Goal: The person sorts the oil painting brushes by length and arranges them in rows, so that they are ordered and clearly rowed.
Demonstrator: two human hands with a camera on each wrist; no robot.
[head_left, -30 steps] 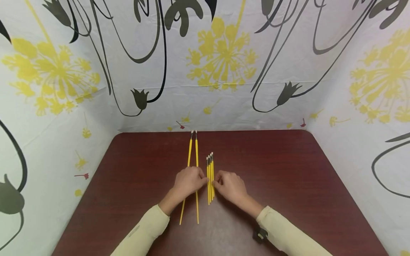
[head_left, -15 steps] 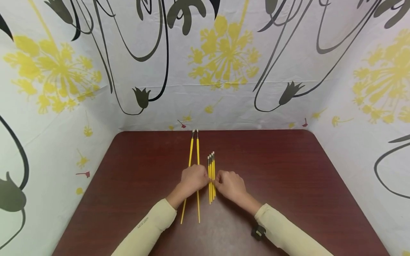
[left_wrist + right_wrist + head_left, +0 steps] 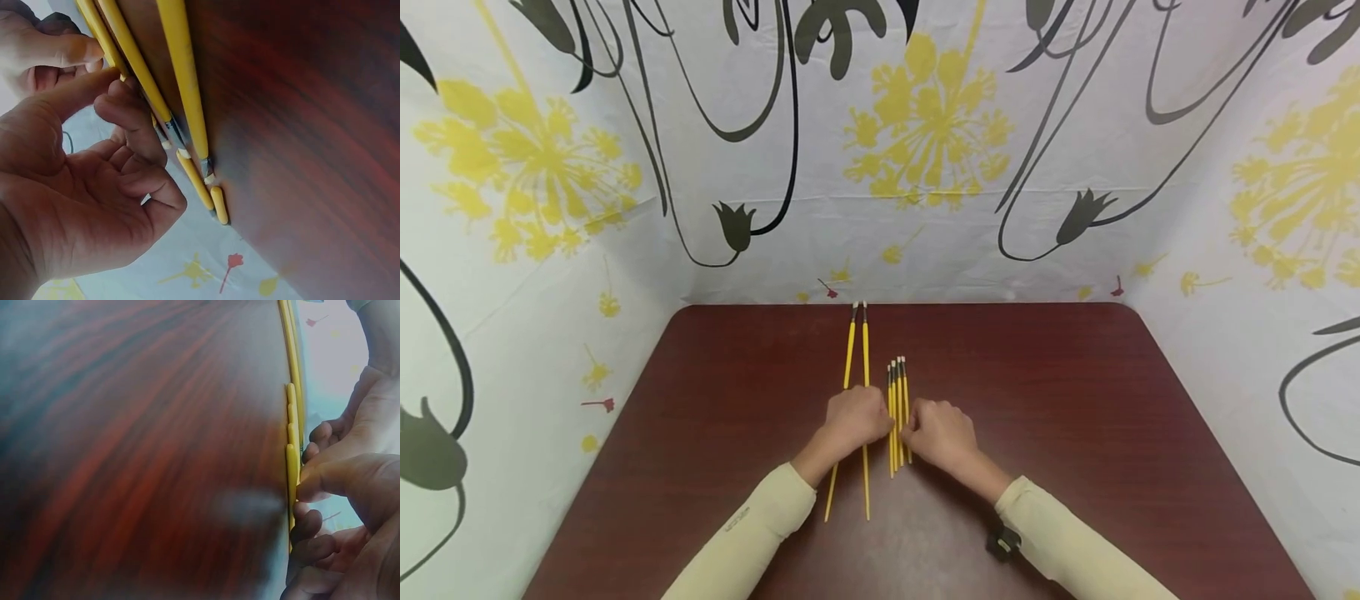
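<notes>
Several short yellow paintbrushes (image 3: 891, 458) with dark ferrules and pale tips lie side by side between the two hands. My left hand (image 3: 859, 417) lies over two longer yellow paintbrushes (image 3: 866, 350), its thumb and index finger at the leftmost short brush. In the left wrist view its other fingers are curled. From the right, my right hand (image 3: 942, 431) pinches the rightmost short brush (image 3: 906, 392). That brush stands slightly apart from the others at its lower end. In the right wrist view, the thumb and fingers meet at the near short brush (image 3: 292, 465).
The dark red-brown table (image 3: 1045, 367) has rounded far corners. White cloth with floral prints (image 3: 820, 167) rises behind it and at both sides. The long brushes reach the far edge. A small black device (image 3: 1003, 542) sits under the right sleeve.
The left hand has moved slightly right, toward the right hand, and its thumb has drawn back a little. The rightmost short brush has shifted right at its lower end. The long brushes stay put.
</notes>
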